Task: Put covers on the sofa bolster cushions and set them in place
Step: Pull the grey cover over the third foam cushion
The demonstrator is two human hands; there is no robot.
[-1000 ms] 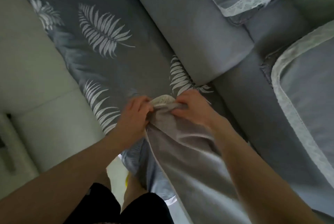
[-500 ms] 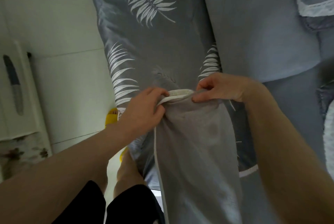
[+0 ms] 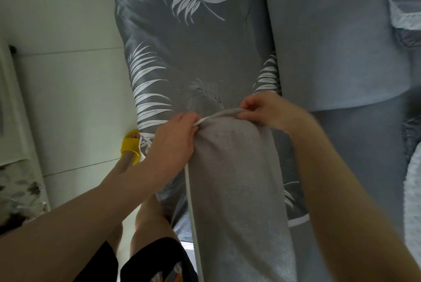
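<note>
Pinching the cover's (image 3: 237, 179) open end with left hand (image 3: 173, 140) and right hand (image 3: 268, 108), we pull evenly over the sofa's (image 3: 330, 42) front edge.

A single wide-angle view, worn on the person's head, looks steeply down and forward along both forearms. It sits close above the left hand (image 3: 174, 142) and right hand (image 3: 271, 110), with the sofa (image 3: 330, 53) filling the upper and right frame and the pale floor (image 3: 68, 99) on the left.
</note>
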